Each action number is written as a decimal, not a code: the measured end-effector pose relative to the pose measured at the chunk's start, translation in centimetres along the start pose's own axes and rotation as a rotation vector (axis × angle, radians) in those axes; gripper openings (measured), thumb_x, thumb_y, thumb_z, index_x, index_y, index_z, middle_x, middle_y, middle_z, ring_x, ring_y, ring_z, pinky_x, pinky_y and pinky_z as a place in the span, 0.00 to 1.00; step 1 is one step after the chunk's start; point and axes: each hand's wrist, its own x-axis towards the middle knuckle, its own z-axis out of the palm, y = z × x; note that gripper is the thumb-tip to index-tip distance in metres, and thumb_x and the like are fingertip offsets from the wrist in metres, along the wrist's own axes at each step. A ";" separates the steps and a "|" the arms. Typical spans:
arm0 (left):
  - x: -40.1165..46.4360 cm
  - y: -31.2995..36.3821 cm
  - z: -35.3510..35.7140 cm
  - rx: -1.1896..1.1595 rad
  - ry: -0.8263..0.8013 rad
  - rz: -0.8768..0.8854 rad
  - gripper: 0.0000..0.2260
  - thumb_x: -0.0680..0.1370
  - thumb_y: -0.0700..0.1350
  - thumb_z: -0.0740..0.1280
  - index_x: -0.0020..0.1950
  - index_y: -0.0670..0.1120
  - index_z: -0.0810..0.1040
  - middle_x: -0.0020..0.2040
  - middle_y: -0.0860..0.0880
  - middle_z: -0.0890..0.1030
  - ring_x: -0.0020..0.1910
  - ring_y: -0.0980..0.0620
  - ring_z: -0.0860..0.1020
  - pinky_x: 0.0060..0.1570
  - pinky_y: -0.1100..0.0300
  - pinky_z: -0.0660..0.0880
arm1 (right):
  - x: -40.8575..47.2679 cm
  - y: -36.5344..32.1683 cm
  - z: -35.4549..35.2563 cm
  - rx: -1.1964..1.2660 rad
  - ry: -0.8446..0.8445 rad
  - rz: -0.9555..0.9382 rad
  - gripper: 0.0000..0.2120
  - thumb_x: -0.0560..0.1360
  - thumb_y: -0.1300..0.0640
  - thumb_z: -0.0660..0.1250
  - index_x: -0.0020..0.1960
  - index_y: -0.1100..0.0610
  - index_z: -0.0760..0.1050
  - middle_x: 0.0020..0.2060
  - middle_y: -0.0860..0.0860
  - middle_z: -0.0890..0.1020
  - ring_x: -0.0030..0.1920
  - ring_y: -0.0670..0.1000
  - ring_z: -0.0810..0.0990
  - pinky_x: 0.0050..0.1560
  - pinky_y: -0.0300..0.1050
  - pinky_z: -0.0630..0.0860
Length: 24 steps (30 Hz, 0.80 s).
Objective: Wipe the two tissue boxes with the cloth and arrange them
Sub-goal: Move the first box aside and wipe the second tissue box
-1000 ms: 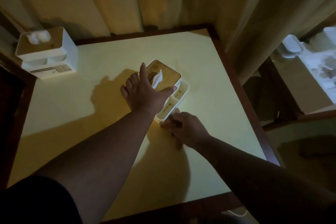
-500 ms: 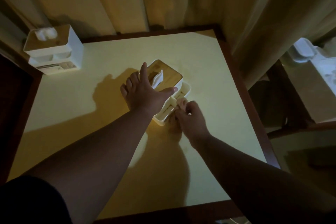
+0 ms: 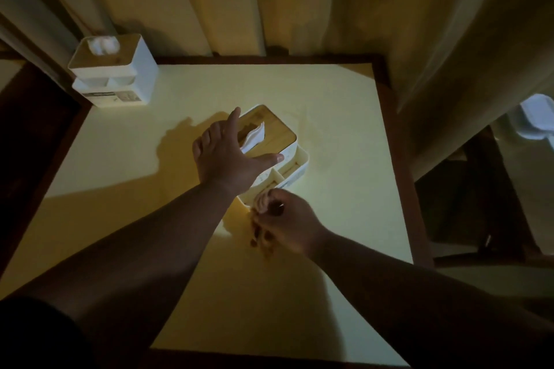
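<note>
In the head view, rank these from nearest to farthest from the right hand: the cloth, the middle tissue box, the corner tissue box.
From the right hand:
1. cloth, bunched in its fingers
2. middle tissue box, just beyond, under the left hand
3. corner tissue box, far left corner

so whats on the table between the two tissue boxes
Nothing stands there: in the head view only bare yellow table and the left hand's shadow separate the corner tissue box from the held tissue box.

Pale yellow table (image 3: pixel 344 204) with dark wooden border, one white tissue box (image 3: pixel 278 156) under the left hand's fingers (image 3: pixel 223 141), second tissue box (image 3: pixel 115 72) well beyond them at the far corner
</note>
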 end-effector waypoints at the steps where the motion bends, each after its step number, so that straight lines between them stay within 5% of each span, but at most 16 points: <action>1: -0.1 0.1 0.0 -0.001 0.005 -0.006 0.54 0.61 0.78 0.69 0.81 0.60 0.52 0.77 0.50 0.64 0.77 0.47 0.59 0.73 0.47 0.54 | 0.3 -0.2 -0.7 0.023 0.033 0.004 0.08 0.75 0.65 0.72 0.42 0.55 0.76 0.36 0.44 0.83 0.36 0.40 0.82 0.38 0.31 0.77; 4: 0.0 0.3 -0.1 -0.001 0.008 -0.028 0.54 0.61 0.77 0.70 0.81 0.60 0.52 0.77 0.50 0.64 0.77 0.47 0.59 0.74 0.48 0.54 | 1.5 -0.5 -3.0 0.231 0.322 0.042 0.06 0.77 0.67 0.67 0.44 0.59 0.73 0.29 0.46 0.80 0.26 0.41 0.81 0.29 0.35 0.78; 6: 0.0 0.4 -0.1 0.003 0.005 -0.037 0.54 0.62 0.77 0.70 0.81 0.60 0.52 0.78 0.50 0.63 0.77 0.46 0.59 0.74 0.47 0.54 | 1.8 -0.2 -2.8 0.216 0.443 0.026 0.07 0.77 0.66 0.66 0.44 0.57 0.72 0.32 0.47 0.79 0.28 0.43 0.82 0.29 0.37 0.78; 8: 0.0 0.4 0.0 0.020 0.007 -0.035 0.54 0.62 0.78 0.69 0.81 0.60 0.52 0.78 0.50 0.63 0.77 0.46 0.60 0.73 0.47 0.55 | 1.6 0.7 -1.4 0.077 0.267 -0.039 0.08 0.76 0.63 0.68 0.42 0.54 0.73 0.36 0.45 0.81 0.37 0.47 0.85 0.38 0.42 0.82; 11: 0.0 0.3 -0.1 0.007 0.011 -0.033 0.54 0.62 0.77 0.70 0.81 0.59 0.52 0.78 0.49 0.64 0.76 0.46 0.61 0.73 0.47 0.55 | 1.3 1.1 -1.3 -0.117 -0.083 -0.090 0.07 0.74 0.63 0.73 0.42 0.53 0.77 0.41 0.44 0.84 0.44 0.42 0.84 0.49 0.35 0.80; 17: 0.2 0.3 -0.1 0.022 0.006 -0.026 0.54 0.62 0.78 0.69 0.81 0.59 0.52 0.77 0.49 0.64 0.76 0.46 0.60 0.73 0.47 0.56 | 3.3 0.9 -5.1 0.146 0.423 0.074 0.03 0.77 0.62 0.67 0.46 0.55 0.75 0.33 0.50 0.84 0.32 0.52 0.86 0.36 0.54 0.85; 19: 0.2 0.2 0.0 0.020 0.015 -0.020 0.54 0.61 0.79 0.68 0.81 0.59 0.52 0.77 0.49 0.64 0.76 0.46 0.61 0.73 0.47 0.56 | 2.9 1.4 -3.5 -0.024 0.357 0.029 0.03 0.74 0.57 0.69 0.46 0.51 0.75 0.37 0.49 0.84 0.37 0.50 0.85 0.40 0.53 0.84; 22: 0.1 0.1 0.0 0.028 0.023 -0.005 0.54 0.61 0.80 0.66 0.81 0.59 0.53 0.77 0.49 0.65 0.75 0.46 0.62 0.73 0.47 0.56 | 1.5 1.4 -1.5 -0.256 0.021 -0.065 0.05 0.74 0.60 0.72 0.43 0.52 0.77 0.39 0.43 0.83 0.40 0.38 0.82 0.42 0.33 0.78; 24: 0.2 0.0 -0.1 0.032 0.022 -0.001 0.54 0.61 0.80 0.66 0.81 0.59 0.53 0.76 0.48 0.66 0.75 0.45 0.62 0.73 0.47 0.56 | 1.5 0.7 -1.9 -0.143 0.102 -0.031 0.04 0.74 0.62 0.72 0.43 0.56 0.78 0.35 0.46 0.84 0.34 0.40 0.83 0.39 0.39 0.82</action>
